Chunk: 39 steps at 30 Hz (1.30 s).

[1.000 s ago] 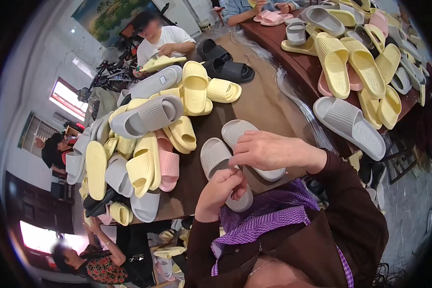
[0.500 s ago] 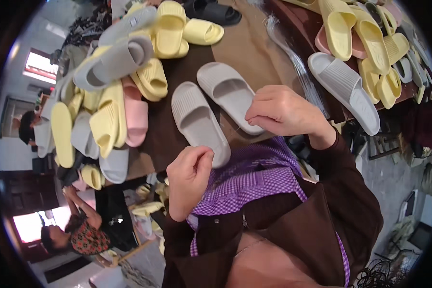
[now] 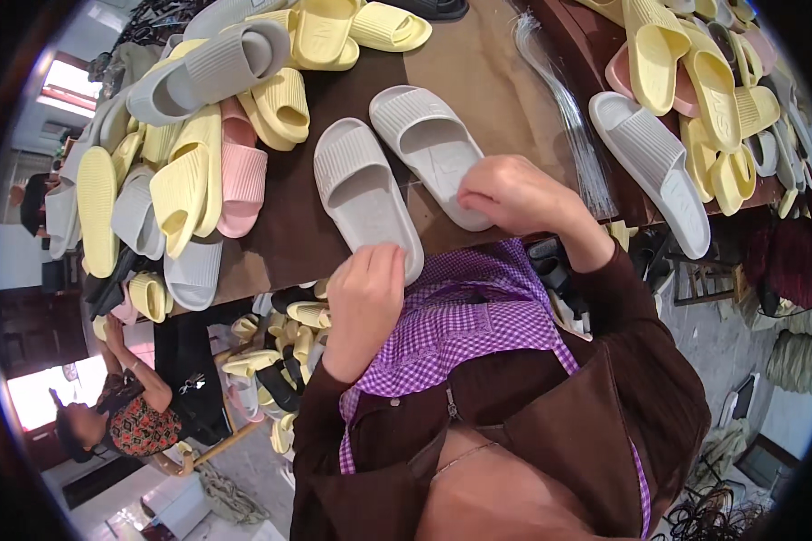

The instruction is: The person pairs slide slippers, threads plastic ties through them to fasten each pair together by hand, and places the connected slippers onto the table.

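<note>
Brown tabletop (image 3: 280,252), mixed slipper pile (image 3: 187,180) on its left, bundle of clear strands (image 3: 576,126) on its right, another grey slide (image 3: 654,167) beyond that.

Pair in work: left grey slide (image 3: 363,194) and right grey slide (image 3: 424,135), side by side, soles down, at the near table edge. Both toes point away from the wearer and to the left; heels come back toward the purple checked apron (image 3: 460,334). Long axes run upper left to lower right, roughly parallel, left one a bit steeper.

Left hand (image 3: 367,302): back up, fingers bent and close together, over the left slide's heel. Right hand (image 3: 519,194): fingers curled, thumb side at the right slide's heel. Can't tell if either has hold of anything; fingertips partly hidden.

Vs half a second ago: left hand has rolled from thumb-up to back-up. Pair sits higher in view, but so does the pile, so mostly head motion. A second ago both hands were together over the left slide; now apart.
</note>
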### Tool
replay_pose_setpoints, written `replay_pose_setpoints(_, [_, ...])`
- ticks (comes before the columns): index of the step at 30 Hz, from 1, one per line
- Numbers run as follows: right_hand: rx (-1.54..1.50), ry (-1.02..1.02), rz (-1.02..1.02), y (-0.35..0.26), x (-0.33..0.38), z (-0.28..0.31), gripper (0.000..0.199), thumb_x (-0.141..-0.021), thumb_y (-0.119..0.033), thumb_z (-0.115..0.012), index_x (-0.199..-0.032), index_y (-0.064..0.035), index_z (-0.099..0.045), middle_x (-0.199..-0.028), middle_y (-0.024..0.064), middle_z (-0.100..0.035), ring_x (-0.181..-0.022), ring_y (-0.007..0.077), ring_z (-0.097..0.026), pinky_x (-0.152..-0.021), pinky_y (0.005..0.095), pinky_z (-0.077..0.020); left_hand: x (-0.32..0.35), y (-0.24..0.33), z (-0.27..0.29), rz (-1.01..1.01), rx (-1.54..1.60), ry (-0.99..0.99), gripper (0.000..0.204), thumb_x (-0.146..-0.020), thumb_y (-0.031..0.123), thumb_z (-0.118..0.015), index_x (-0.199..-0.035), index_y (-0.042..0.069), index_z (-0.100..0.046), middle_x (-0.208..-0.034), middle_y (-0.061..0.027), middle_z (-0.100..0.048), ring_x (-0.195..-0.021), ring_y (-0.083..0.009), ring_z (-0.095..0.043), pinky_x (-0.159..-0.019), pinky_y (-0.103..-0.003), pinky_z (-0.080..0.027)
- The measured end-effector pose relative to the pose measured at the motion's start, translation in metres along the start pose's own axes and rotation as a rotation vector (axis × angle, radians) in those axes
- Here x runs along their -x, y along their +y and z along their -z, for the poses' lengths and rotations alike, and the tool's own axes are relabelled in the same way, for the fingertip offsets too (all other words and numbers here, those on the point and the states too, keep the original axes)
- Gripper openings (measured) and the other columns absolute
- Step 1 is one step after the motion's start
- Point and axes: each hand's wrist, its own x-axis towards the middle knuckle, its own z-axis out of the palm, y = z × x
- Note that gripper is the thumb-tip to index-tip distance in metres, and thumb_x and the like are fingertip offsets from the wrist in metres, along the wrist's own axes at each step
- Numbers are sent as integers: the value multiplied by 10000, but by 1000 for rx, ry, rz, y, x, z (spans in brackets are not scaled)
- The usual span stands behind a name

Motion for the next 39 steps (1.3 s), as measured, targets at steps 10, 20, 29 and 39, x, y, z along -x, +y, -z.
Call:
replay_pose_setpoints(10, [158, -146, -28, 1, -30, -3, 184, -783, -153, -522, -720, -4, -611, -718, 192, -605, -733, 370, -591, -664, 445, -458, 10, 11, 5, 65, -101, -153, 114, -812, 96, -611, -730, 27, -570, -658, -136, -578, -569, -305, -579, -513, -372, -441])
replay_pose_setpoints(20, [143, -274, -111, -5, -14, 5, 168, -774, -153, -548, -729, -3, -610, -718, 183, -602, -731, 361, -587, -657, 443, -451, 11, 0, 6, 48, -141, -41, 144, -829, 143, -607, -733, 42, -568, -624, -133, -571, -537, -312, -577, -475, -388, -436])
replay_pose_setpoints(29, [237, -254, -161, 25, -60, -11, 203, -783, -152, -508, -760, 14, -624, -745, 207, -611, -745, 372, -599, -672, 452, -464, -27, -49, -50, 93, -357, 21, 211, -859, 198, -569, -705, 60, -528, -634, -133, -589, -569, -314, -599, -489, -401, -476])
replay_pose_setpoints(39, [53, 58, -228, 32, -64, -12, 206, -832, -128, -488, -879, -4, -645, -858, 206, -639, -815, 379, -611, -711, 432, -485, -51, -54, -61, 185, -343, 48, 216, -868, 216, -552, -716, 65, -524, -648, -137, -605, -592, -332, -609, -500, -427, -485])
